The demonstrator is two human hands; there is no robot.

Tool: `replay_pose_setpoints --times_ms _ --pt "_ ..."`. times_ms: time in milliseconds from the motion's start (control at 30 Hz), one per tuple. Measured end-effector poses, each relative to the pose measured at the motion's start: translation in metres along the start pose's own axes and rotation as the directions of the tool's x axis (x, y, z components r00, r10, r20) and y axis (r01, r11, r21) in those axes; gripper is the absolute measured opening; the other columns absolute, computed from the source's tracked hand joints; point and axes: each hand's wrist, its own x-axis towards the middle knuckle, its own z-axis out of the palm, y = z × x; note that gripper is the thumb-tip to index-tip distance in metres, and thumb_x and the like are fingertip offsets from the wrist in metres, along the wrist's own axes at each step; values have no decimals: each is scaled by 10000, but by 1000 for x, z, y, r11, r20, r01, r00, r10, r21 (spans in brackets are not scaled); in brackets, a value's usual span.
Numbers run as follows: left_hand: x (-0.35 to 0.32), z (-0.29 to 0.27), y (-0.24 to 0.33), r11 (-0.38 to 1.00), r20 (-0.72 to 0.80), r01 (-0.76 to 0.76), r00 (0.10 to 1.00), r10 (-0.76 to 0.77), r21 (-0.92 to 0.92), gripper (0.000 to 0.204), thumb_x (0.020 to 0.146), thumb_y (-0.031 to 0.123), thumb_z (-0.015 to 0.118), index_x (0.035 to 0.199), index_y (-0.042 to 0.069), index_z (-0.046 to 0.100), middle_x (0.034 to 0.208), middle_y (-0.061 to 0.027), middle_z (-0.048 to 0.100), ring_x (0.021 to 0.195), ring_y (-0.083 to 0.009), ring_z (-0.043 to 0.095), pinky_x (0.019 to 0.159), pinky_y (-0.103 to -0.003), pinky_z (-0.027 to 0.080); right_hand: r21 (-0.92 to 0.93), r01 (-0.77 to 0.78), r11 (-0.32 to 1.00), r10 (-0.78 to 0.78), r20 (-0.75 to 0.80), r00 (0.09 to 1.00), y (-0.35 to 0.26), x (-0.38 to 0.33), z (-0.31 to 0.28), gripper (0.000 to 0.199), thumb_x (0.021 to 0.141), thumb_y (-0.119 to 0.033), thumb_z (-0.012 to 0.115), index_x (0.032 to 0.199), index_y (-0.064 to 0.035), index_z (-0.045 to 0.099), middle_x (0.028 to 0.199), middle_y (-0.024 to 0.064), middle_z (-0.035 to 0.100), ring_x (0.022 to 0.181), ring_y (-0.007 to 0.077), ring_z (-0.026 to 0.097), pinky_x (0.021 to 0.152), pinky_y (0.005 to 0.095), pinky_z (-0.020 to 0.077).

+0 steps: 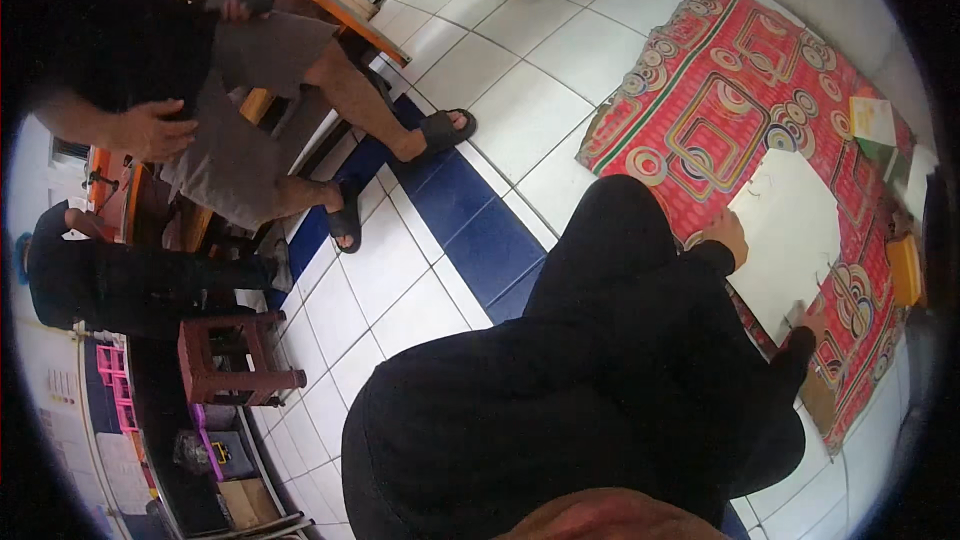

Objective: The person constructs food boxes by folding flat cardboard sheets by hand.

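The black sleeves [620, 340] fill the near view, both arms stretched out over the red mat [720, 90]. On the mat lies a white sheet [790, 230], its long axis running away from the person, directly ahead of both hands. The left hand [725, 235] rests flat, fingers spread, on the sheet's left edge. The right hand [810, 320] touches the near right corner; whether it pinches the edge cannot be told

A single head-worn fisheye view looked steeply down over the wearer's black-clothed body at the tiled floor [520, 110] and red patterned mat [720, 80], close to both, straight tile lines bending near the rim.
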Motion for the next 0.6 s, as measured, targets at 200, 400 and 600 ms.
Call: replay_pose_setpoints --times_ms 200,400,600 --pt "-9 -16 11 998 5 1 1000 0 -64 509 756 183 609 1160 -99 480 1093 -238 503 1056 -382 515 916 -475 438 4 -85 996 84 119 989 -15 -56 11 644 793 -484 651 1227 -16 565 1109 233 638 1026 428 606 877 482 471" --pt "-9 -29 17 999 35 22 999 -21 -34 478 786 161 580 1188 -80 488 1106 -211 514 1074 -359 512 882 -479 458 -84 -34 996 45 135 990 -32 -56 -11 415 899 -379 530 1113 -46 655 1055 221 658 980 412 625 856 489 472" --pt "-14 -44 -9 994 25 105 994 -104 -34 574 848 389 595 1212 -46 505 1134 -203 508 1089 -365 509 889 -492 451 309 -45 950 90 -131 987 -83 -87 -45 400 911 -404 532 1136 -99 659 1036 190 675 959 371 641 825 476 480"
